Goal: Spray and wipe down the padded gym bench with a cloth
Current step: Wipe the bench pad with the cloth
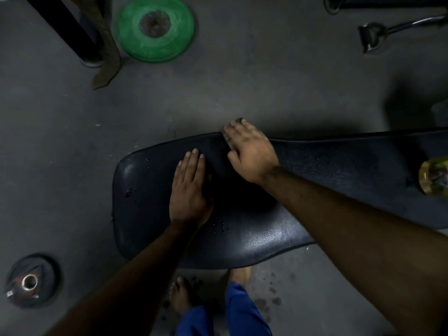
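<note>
While I lean over the padded bench (254, 229), both my arms reach down onto its dark vinyl top. My left hand (189, 187) lies flat on the pad w/ fingers straight and together, palm down, gripping nothing. My right hand (249, 151) sits further out, at the far edge of the pad, fingers spread and reaching to the rim; it's a bit blurred. Something dark shows just under those fingertips at the edge, maybe the cloth, but it's too dim to tell, so I can't say if that hand is holding anything or just pressing.

Bench runs from lower left across to the right edge of view, rounded end on the left. A few wet droplets (128, 191) sit on the vinyl near my left hand, and more by my left wrist. At the far right, on the bench, there's a yellowish-green object (434, 175), cut off by the frame; could be the spray bottle, can't confirm.

Floor (242, 81) is grey. A green weight plate (155, 27) lies flat on it, top left, beside a dark post (65, 25) and a brownish strip (104, 42). A smaller dark plate (30, 280) w/ a metal hub is at bottom left. A chrome cable handle (373, 37) lies top right. My bare feet (181, 297) and blue trousers (244, 311) show below the bench, w/ dark spots on the floor round them.
</note>
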`<state>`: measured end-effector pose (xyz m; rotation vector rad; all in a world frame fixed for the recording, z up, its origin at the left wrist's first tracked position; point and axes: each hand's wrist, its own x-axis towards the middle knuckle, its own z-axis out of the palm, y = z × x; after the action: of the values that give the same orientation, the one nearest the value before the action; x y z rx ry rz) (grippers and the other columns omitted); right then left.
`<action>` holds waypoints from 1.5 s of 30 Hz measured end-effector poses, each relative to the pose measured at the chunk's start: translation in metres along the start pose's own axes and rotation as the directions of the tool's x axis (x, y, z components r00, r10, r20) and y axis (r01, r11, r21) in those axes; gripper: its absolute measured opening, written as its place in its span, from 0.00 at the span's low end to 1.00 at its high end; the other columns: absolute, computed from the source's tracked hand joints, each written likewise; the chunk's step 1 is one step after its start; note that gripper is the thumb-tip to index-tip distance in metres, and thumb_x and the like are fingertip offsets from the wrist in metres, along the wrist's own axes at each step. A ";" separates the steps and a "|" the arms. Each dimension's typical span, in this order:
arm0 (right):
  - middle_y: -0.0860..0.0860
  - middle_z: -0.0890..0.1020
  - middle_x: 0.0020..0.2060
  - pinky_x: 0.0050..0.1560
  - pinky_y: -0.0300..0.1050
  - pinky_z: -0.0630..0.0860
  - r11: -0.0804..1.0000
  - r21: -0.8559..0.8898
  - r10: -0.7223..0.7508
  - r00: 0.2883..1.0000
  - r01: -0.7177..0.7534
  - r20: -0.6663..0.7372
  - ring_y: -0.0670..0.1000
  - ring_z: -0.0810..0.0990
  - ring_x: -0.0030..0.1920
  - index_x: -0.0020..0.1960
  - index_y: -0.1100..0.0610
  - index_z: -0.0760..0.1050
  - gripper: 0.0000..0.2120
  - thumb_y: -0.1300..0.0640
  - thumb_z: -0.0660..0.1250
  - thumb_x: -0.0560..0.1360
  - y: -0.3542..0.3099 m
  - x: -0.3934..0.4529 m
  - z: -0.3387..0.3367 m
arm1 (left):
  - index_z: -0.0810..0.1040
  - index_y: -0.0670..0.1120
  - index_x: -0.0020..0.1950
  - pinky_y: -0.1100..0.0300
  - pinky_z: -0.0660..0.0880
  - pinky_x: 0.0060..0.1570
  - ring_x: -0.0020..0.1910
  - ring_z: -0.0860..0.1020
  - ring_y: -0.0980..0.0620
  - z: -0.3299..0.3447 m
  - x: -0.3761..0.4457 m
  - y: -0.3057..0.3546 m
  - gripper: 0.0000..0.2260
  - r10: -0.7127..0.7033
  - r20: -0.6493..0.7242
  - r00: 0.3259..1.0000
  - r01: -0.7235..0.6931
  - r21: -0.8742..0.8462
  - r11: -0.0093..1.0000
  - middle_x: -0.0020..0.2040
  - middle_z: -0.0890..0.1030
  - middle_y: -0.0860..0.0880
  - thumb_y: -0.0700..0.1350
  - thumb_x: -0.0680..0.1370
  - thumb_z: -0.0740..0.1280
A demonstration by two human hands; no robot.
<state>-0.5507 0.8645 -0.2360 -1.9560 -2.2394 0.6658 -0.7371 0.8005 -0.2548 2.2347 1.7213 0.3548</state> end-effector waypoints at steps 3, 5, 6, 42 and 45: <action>0.57 0.67 0.77 0.77 0.56 0.61 0.989 -0.078 -0.125 0.992 0.123 -0.017 0.60 0.61 0.78 0.78 0.57 0.64 0.30 0.46 0.52 0.79 -0.021 -0.016 0.018 | 0.68 0.36 0.72 0.50 0.54 0.75 0.75 0.62 0.43 -0.005 0.002 -0.001 0.21 -0.010 0.012 1.000 0.011 -0.049 0.999 0.74 0.67 0.39 0.43 0.80 0.55; 0.57 0.69 0.76 0.75 0.53 0.61 0.974 -0.123 -0.198 0.980 0.192 -0.038 0.60 0.63 0.77 0.77 0.56 0.66 0.27 0.47 0.52 0.81 -0.011 -0.018 0.017 | 0.69 0.36 0.71 0.52 0.55 0.75 0.73 0.65 0.42 -0.014 0.003 -0.005 0.21 -0.003 0.037 0.999 0.007 -0.105 0.994 0.72 0.69 0.39 0.42 0.79 0.55; 0.58 0.70 0.74 0.75 0.54 0.62 0.988 -0.111 -0.114 0.989 0.104 -0.093 0.61 0.64 0.76 0.76 0.57 0.68 0.27 0.49 0.52 0.80 -0.008 -0.010 0.015 | 0.70 0.36 0.70 0.53 0.55 0.74 0.72 0.66 0.41 -0.019 0.003 -0.008 0.21 -0.005 0.041 0.999 0.010 -0.114 0.993 0.71 0.70 0.38 0.42 0.78 0.56; 0.56 0.68 0.76 0.77 0.59 0.59 0.972 -0.117 -0.216 0.973 0.206 -0.085 0.60 0.63 0.77 0.77 0.54 0.66 0.25 0.53 0.55 0.80 -0.066 -0.137 0.064 | 0.63 0.38 0.75 0.49 0.50 0.76 0.77 0.57 0.44 -0.023 -0.102 -0.043 0.26 -0.030 0.051 0.998 0.029 0.017 0.999 0.77 0.61 0.40 0.46 0.79 0.48; 0.58 0.64 0.78 0.75 0.64 0.61 0.942 0.045 0.330 0.894 -0.332 -0.303 0.64 0.59 0.78 0.79 0.56 0.63 0.31 0.54 0.54 0.76 -0.049 -0.128 0.051 | 0.61 0.39 0.76 0.49 0.50 0.76 0.77 0.56 0.45 -0.021 -0.103 -0.044 0.25 -0.024 0.053 0.998 0.022 0.040 0.999 0.77 0.60 0.41 0.46 0.80 0.48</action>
<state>-0.5913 0.7242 -0.2361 -2.2878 -1.7499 0.3446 -0.8098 0.7133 -0.2534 2.2289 1.7397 0.2558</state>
